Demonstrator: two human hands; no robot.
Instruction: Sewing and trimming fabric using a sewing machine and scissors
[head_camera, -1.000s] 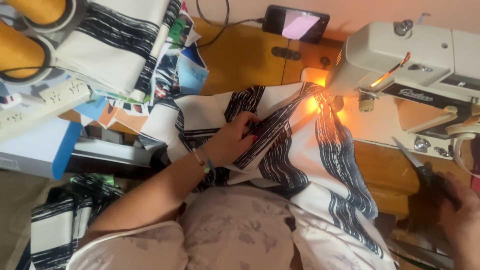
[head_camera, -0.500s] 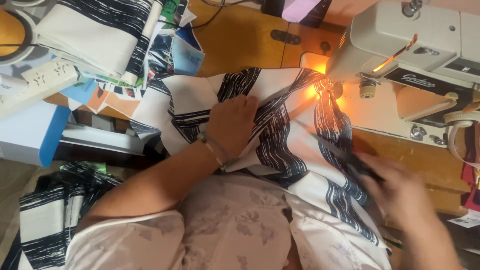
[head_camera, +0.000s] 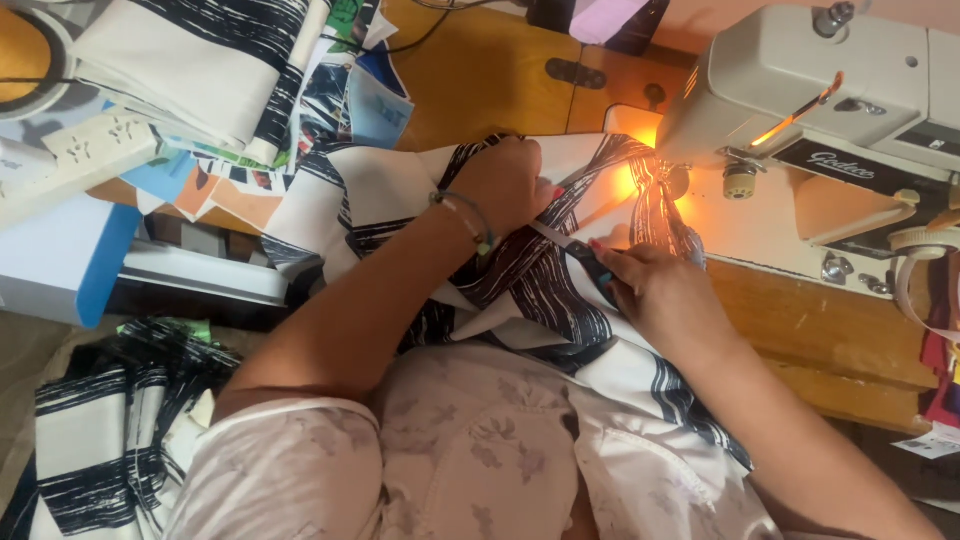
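On the far left a folded stack of striped cloth (head_camera: 190, 60) is lying on the cluttered counter (head_camera: 480, 90), a white power strip (head_camera: 75, 160) just beside it, and more striped pieces (head_camera: 100, 450) are heaped on the floor nearer. The left hand (head_camera: 505, 185) is now pressing closed on the black-and-white fabric (head_camera: 520, 290); it has slid farther toward the machine than half a second ago, bunching the cloth under its grip. The fabric is spreading from the lap up to the needle area. The right hand (head_camera: 660, 295), which was low and blurred before, has come up onto the fabric and is gripping small scissors (head_camera: 575, 250), blades pointing at the left hand. At the right, the sewing machine (head_camera: 820, 110) is glowing with its orange lamp.
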